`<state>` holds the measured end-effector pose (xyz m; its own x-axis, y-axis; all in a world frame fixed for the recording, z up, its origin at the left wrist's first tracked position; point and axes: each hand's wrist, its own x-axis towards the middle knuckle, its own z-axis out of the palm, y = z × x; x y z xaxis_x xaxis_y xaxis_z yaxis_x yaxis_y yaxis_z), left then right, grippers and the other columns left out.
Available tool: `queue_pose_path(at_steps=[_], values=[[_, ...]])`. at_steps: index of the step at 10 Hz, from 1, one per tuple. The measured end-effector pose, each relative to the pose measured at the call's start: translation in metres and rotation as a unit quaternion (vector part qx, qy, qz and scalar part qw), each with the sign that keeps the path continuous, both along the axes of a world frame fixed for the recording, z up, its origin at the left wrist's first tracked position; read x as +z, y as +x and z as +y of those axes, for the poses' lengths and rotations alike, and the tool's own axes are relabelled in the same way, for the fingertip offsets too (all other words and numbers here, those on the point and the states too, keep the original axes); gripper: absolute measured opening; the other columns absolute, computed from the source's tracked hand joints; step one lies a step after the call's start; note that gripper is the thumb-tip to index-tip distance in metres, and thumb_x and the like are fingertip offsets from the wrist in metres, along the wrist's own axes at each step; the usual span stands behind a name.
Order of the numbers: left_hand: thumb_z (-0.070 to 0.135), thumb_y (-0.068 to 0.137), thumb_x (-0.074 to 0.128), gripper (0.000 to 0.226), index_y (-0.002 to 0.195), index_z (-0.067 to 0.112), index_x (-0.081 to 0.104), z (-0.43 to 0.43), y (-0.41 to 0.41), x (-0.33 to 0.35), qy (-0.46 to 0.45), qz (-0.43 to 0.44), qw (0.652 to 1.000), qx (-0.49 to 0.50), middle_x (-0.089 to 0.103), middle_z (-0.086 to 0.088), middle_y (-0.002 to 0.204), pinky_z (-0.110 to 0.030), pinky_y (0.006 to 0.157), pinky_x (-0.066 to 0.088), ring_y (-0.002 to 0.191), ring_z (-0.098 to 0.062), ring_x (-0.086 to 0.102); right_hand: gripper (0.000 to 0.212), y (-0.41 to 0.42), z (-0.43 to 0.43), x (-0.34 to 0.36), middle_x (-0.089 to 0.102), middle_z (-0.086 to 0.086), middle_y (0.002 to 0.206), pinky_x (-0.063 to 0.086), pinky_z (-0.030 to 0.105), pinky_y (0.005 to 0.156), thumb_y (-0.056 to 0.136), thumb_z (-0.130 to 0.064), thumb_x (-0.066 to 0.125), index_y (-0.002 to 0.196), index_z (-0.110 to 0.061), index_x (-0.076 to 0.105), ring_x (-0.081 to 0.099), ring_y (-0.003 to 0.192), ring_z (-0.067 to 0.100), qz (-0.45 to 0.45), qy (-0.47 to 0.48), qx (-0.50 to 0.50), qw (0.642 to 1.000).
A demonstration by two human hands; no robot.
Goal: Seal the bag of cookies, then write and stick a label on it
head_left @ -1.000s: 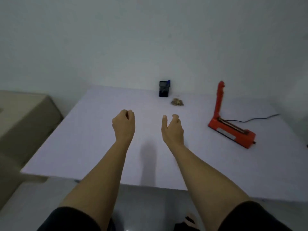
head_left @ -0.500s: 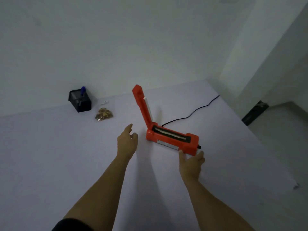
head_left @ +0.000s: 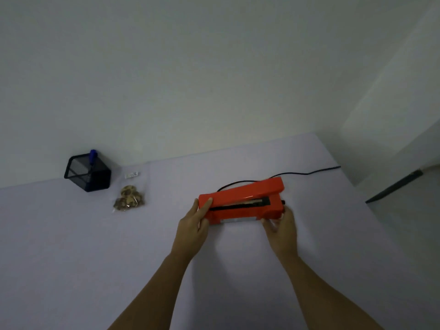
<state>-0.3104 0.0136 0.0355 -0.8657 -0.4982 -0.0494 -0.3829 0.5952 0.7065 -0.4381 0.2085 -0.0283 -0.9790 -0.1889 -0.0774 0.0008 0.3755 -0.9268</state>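
While the bag (head_left: 137,181) holds cookies (head_left: 129,198), the cup (head_left: 100,180) — a pen (head_left: 92,154).

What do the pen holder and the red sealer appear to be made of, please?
The pen holder looks like black see-through mesh, probably metal, with a matte finish. The sealer has a smooth orange-red moulded casing, likely plastic, with a faint sheen.
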Motion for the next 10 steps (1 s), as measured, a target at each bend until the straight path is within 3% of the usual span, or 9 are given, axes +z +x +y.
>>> queue_pose_path(at_steps=[1,2,3,5,6,7,8,9,10], values=[[0.014,0.092,0.043,0.049,0.140,0.024,0.036,-0.011,-0.026,-0.003,-0.009,0.003,1.000,0.015,0.032,-0.020,0.148,-0.026,0.091,0.040,0.105,-0.036,0.059,0.049,-0.028,-0.014,0.001,0.059,0.013,0.110,0.053,0.036,0.084,0.077,-0.001,0.071,0.120,-0.004,0.046,0.061,0.099,0.027,0.020,0.028,0.006,0.999],[0.007,0.092,0.048,0.053,0.141,0.024,0.036,-0.031,-0.066,-0.005,-0.021,-0.003,0.999,0.049,0.031,-0.021,0.149,-0.034,0.088,0.046,0.087,-0.038,0.063,0.042,-0.074,-0.038,0.000,0.059,0.009,0.107,0.052,0.040,0.086,0.082,-0.001,0.065,0.119,-0.009,0.048,0.062,0.096,0.027,0.018,0.035,0.050,0.998],[0.007,0.092,0.048,0.054,0.142,0.023,0.034,-0.043,-0.086,-0.005,-0.029,-0.004,0.998,0.047,0.030,-0.021,0.149,-0.035,0.088,0.047,0.084,-0.038,0.062,0.045,-0.102,-0.053,-0.002,0.059,0.007,0.113,0.049,0.044,0.093,0.082,0.000,0.063,0.122,-0.015,0.048,0.060,0.103,0.024,0.003,0.019,0.091,0.996],[0.006,0.089,0.050,0.058,0.142,0.023,0.034,-0.064,-0.118,-0.004,-0.022,0.006,0.998,0.050,0.029,-0.023,0.149,-0.033,0.093,0.043,0.094,-0.039,0.061,0.056,-0.142,-0.074,-0.015,0.057,0.010,0.116,0.050,0.049,0.091,0.079,-0.003,0.065,0.129,-0.016,0.042,0.059,0.104,0.024,0.047,0.058,0.125,0.989],[0.007,0.089,0.050,0.058,0.143,0.022,0.032,-0.074,-0.133,-0.002,-0.016,0.010,0.999,0.047,0.028,-0.023,0.149,-0.031,0.099,0.038,0.115,-0.037,0.053,0.062,-0.158,-0.082,-0.018,0.055,0.011,0.119,0.049,0.050,0.092,0.079,-0.007,0.067,0.132,-0.016,0.038,0.057,0.107,0.024,0.047,0.074,0.134,0.987],[0.008,0.089,0.051,0.060,0.144,0.022,0.029,-0.077,-0.138,-0.001,-0.020,0.000,0.999,0.037,0.025,-0.023,0.150,-0.032,0.100,0.037,0.118,-0.037,0.051,0.067,-0.163,-0.085,-0.018,0.052,0.013,0.123,0.048,0.050,0.094,0.079,-0.009,0.068,0.136,-0.014,0.033,0.054,0.111,0.025,0.043,0.101,0.142,0.984],[0.012,0.089,0.052,0.066,0.146,0.025,0.021,-0.078,-0.137,0.004,-0.020,-0.033,0.999,0.017,0.020,-0.022,0.153,-0.034,0.099,0.038,0.116,-0.038,0.051,0.083,-0.161,-0.085,-0.002,0.036,0.019,0.140,0.040,0.050,0.102,0.082,-0.012,0.066,0.145,-0.009,0.012,0.044,0.124,0.031,0.020,0.151,0.160,0.975],[0.016,0.090,0.052,0.074,0.149,0.024,0.009,-0.072,-0.128,0.012,-0.015,-0.060,0.998,-0.005,0.011,-0.019,0.155,-0.040,0.102,0.037,0.120,-0.041,0.047,0.090,-0.149,-0.085,0.015,0.008,0.021,0.153,0.022,0.041,0.112,0.087,-0.017,0.061,0.144,0.000,-0.007,0.020,0.139,0.033,-0.012,0.196,0.134,0.971],[0.017,0.091,0.051,0.074,0.150,0.022,0.007,-0.068,-0.113,0.019,0.003,-0.066,0.998,0.004,0.008,-0.016,0.156,-0.039,0.107,0.030,0.132,-0.038,0.035,0.086,-0.128,-0.084,0.029,0.005,0.023,0.153,0.019,0.036,0.111,0.089,-0.017,0.059,0.143,0.003,-0.005,0.015,0.140,0.033,-0.024,0.206,0.097,0.973]])
